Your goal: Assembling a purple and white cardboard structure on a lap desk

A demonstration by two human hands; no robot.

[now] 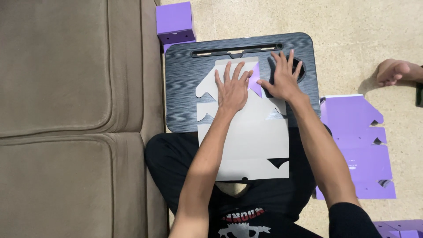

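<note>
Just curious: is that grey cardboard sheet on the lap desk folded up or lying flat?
Mostly flat: the cardboard sheet lies spread, with one purple flap folded over.

Left hand pressing flat on grey die-cut cardboard sheet, right hand pinning folded purple flap against black lap desk.

A flat grey box blank is lying on the black lap tray; purple blanks are resting rightward, a purple box, seemingly assembled, behind.
</note>
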